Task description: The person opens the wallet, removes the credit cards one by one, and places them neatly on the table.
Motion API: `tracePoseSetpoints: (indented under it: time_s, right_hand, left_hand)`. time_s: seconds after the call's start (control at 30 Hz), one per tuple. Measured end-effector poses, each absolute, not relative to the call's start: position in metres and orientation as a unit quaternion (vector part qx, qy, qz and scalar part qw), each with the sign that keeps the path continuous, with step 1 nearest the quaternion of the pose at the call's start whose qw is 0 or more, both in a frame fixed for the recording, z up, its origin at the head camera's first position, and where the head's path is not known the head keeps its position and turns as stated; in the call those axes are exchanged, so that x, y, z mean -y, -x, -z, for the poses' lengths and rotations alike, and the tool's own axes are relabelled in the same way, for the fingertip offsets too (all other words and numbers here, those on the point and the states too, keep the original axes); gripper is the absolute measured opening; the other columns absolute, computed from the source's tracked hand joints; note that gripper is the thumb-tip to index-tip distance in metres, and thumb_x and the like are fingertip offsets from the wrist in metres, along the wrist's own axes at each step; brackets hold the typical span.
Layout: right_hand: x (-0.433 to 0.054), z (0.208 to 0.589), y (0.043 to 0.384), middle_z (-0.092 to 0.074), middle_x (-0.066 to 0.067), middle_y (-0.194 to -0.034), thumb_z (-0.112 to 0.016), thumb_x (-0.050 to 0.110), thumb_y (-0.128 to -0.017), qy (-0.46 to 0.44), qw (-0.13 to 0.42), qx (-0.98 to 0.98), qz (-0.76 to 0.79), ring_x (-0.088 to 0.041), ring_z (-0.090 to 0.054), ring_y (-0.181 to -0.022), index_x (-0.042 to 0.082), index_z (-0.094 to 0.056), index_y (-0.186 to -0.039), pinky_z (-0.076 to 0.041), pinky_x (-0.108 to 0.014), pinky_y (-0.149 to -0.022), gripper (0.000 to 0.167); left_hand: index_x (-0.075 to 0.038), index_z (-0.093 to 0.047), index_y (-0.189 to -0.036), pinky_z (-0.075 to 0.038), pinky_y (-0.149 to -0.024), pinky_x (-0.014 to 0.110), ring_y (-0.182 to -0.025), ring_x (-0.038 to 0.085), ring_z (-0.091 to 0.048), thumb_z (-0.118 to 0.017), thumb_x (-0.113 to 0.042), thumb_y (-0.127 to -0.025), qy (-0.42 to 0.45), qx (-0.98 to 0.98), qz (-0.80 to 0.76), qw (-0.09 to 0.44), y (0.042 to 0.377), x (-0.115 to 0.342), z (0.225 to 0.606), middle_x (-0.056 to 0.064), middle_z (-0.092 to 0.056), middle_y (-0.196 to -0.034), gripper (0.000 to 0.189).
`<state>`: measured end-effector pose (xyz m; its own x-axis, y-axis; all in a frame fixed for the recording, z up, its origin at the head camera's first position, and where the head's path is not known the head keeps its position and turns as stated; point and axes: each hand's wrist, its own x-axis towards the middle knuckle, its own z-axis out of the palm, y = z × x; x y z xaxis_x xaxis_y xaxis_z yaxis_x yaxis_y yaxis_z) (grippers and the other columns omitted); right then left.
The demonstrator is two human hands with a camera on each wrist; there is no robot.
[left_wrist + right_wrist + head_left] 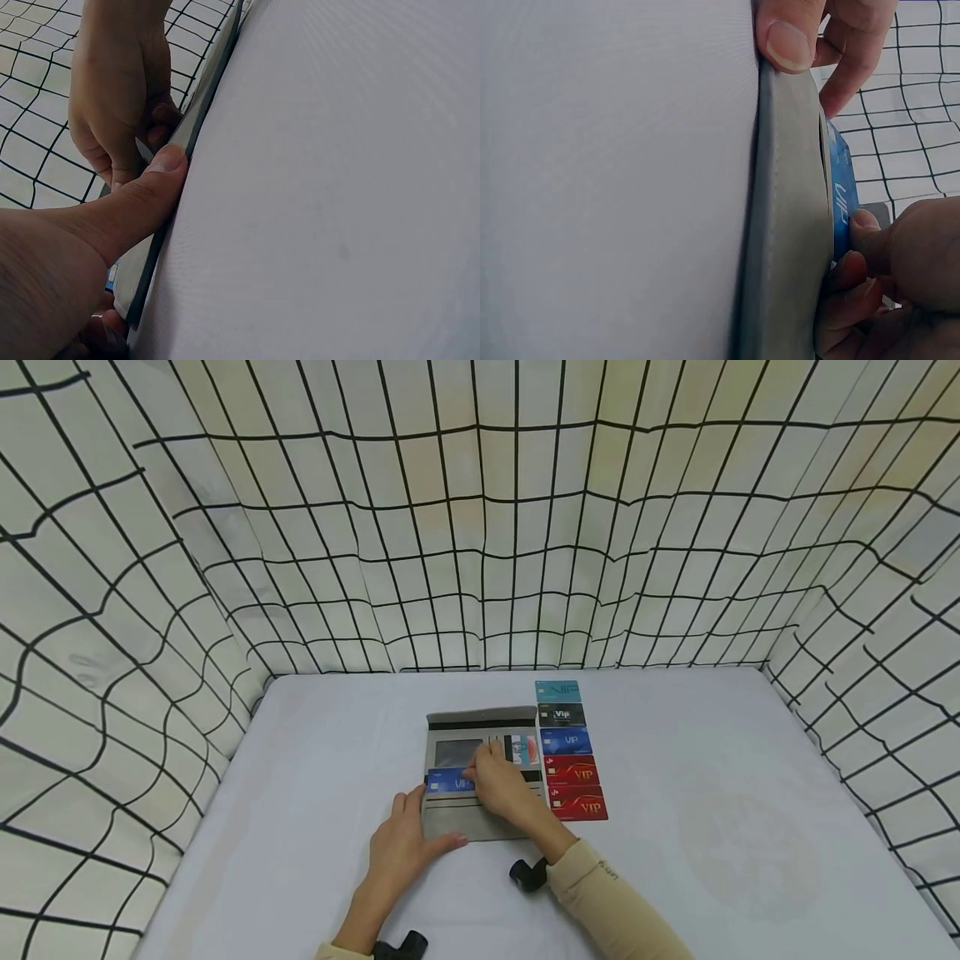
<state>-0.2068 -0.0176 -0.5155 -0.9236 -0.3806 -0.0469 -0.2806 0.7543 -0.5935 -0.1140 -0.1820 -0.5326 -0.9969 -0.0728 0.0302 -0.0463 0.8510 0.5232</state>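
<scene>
A grey wallet point(453, 821) lies unfolded on the white table, with card slots and a mesh window inside. My left hand point(401, 843) holds its near left corner, the thumb point(142, 196) on the near edge and the fingers along the left edge. A blue VIP card point(444, 780) lies over the left-side slots. My right hand point(501, 781) pinches this card at its right end, thumb on the printed face, in the right wrist view. The curled right fingers point(847, 296) sit behind the wallet's near part. A card with a colourful print point(523, 749) shows in the right half.
Right of the wallet stands a column of cards: a teal card point(558, 692), a black card point(562, 715), a blue card point(566, 741) and two red cards point(572, 770). Black grid netting point(480, 556) over white cloth surrounds the table point(315, 760). Black wrist cameras point(528, 875) sit by both sleeves.
</scene>
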Motion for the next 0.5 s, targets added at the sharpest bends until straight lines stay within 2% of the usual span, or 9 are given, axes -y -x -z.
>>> tracePoseSetpoints:
  time_s: [0.2,0.37,0.5]
  right_hand:
    - [0.015,0.515,0.208,-0.054,-0.008,-0.106,-0.053,0.026,-0.105,0.188,0.091,-0.93,0.304,-0.019,-0.056,-0.079,0.011,-0.053,-0.112,-0.051,-0.036,-0.074,0.016]
    - [0.009,0.512,0.211,-0.059,-0.009,-0.112,-0.062,0.025,-0.1,0.2,0.122,-0.919,0.316,-0.019,-0.057,-0.092,0.01,-0.056,-0.121,-0.053,-0.038,-0.086,0.026]
    - [0.004,0.509,0.213,-0.06,-0.008,-0.108,-0.068,0.02,-0.096,0.209,0.136,-0.911,0.328,-0.017,-0.055,-0.091,0.006,-0.06,-0.124,-0.052,-0.033,-0.082,0.033]
  left_hand:
    - [0.002,-0.046,-0.144,-0.044,-0.054,0.035,-0.066,0.019,-0.049,-0.086,-0.06,-0.065,-0.034,0.961,0.273,0.02,0.114,0.181,0.532,0.016,-0.054,-0.109,0.108]
    - [0.003,-0.046,-0.144,-0.041,-0.052,0.032,-0.064,0.017,-0.046,-0.087,-0.059,-0.065,-0.034,0.961,0.274,0.017,0.114,0.181,0.532,0.016,-0.054,-0.107,0.108]
    - [0.003,-0.045,-0.144,-0.039,-0.05,0.03,-0.062,0.017,-0.045,-0.087,-0.059,-0.065,-0.036,0.961,0.274,0.016,0.114,0.181,0.531,0.016,-0.053,-0.108,0.108]
